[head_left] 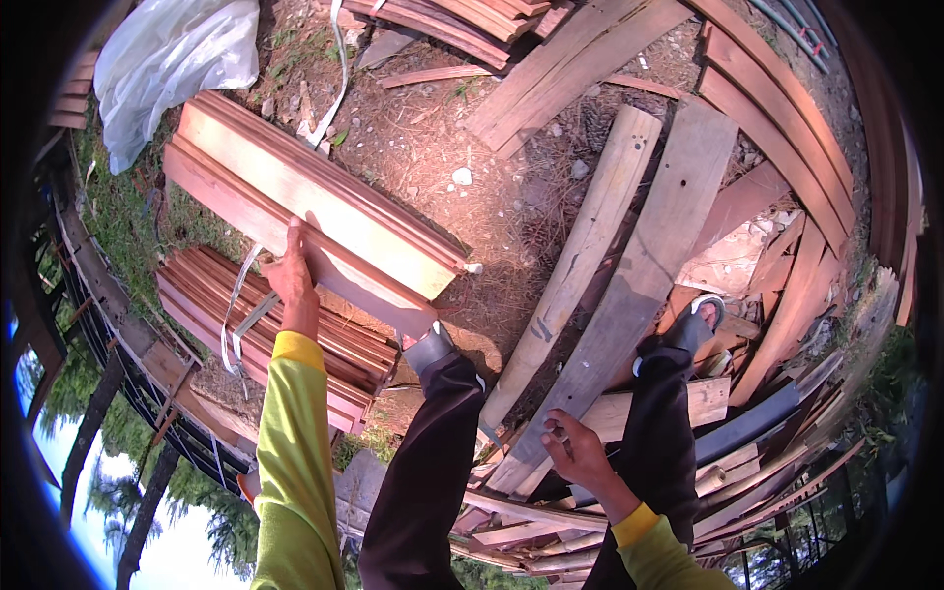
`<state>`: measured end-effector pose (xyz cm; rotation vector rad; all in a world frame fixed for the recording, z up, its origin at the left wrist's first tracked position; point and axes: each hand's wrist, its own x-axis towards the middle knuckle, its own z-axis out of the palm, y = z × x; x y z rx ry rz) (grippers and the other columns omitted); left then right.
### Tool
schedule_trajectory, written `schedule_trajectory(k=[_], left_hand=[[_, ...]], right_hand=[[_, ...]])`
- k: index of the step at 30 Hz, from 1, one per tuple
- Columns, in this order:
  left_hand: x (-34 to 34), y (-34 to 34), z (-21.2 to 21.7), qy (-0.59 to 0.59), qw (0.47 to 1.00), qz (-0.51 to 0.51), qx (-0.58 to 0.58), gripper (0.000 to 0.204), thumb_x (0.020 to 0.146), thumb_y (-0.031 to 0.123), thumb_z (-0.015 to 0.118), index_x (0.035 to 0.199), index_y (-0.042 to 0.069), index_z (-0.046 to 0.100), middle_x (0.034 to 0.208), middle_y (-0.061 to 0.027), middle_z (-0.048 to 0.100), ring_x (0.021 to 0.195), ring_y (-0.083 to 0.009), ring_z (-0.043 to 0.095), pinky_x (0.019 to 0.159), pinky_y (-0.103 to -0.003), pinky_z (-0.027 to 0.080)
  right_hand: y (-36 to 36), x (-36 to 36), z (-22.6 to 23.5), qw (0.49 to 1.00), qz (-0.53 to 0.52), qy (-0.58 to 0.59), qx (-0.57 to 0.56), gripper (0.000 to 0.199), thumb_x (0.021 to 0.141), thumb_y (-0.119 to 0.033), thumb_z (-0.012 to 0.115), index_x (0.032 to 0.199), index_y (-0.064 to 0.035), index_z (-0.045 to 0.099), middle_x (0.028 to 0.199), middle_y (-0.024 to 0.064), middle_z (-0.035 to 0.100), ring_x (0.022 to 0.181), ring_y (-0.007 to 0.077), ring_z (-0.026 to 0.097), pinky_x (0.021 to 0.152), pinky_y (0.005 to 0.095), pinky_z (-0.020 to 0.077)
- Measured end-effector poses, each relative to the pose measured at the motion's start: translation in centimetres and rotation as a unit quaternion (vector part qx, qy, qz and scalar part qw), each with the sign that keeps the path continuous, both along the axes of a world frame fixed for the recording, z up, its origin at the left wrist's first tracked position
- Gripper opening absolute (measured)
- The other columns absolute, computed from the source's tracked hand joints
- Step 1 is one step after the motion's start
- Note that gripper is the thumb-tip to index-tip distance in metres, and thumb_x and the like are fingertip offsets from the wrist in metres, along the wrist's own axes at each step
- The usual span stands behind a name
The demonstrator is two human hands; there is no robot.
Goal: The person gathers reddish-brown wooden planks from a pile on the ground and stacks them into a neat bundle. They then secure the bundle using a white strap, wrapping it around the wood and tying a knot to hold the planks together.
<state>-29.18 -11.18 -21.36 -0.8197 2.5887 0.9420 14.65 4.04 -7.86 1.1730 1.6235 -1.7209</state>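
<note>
My left hand reaches out to a long reddish wooden board on the near side of a stack of planks. Its fingers are closed on the board's edge, partly hidden from view. Right behind that board lies the stack of planks, its top face bright in the sun. Below my left wrist rests a second bundle of thin planks with a pale strap around it. My right hand hangs above a grey weathered plank, its fingers loosely bent and apart, with nothing visible in them.
White plastic sheeting lies at the far left. A round log runs beside the grey plank between my feet. Loose boards and scraps are piled at the right. More planks lie at the far side. Stones dot the dirt.
</note>
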Motion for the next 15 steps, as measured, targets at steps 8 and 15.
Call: schedule_trajectory(k=[8, 15], left_hand=[[16.0, 4.1, 5.0, 0.098, 0.975, -0.197, -0.020, 0.089, 0.082, 0.049, 0.069, 0.138, -0.005, 0.027, 0.135, -0.0251, 0.035, 0.123, -0.0327, 0.042, 0.099, -0.044, 0.041], [31.0, 11.7, 8.1, -0.039, 0.962, -0.259, 0.082, 0.059, 0.091, 0.028, 0.063, 0.134, -0.003, 0.037, 0.131, -0.0171, 0.046, 0.117, -0.0265, 0.045, 0.100, -0.037, 0.036]], right_hand=[[7.1, -0.2, 0.6, 0.998, -0.044, 0.039, 0.037, 0.044, 0.089, -0.023, 0.061, 0.121, 0.0046, 0.048, 0.099, 0.0228, 0.063, 0.084, 0.0311, 0.064, 0.073, 0.0385, 0.0513], [25.1, 4.4, -3.6, 0.944, -0.026, 0.054, 0.325, 0.044, 0.087, -0.014, 0.060, 0.124, 0.0034, 0.046, 0.096, 0.0217, 0.062, 0.093, 0.0349, 0.061, 0.081, 0.0383, 0.0498]])
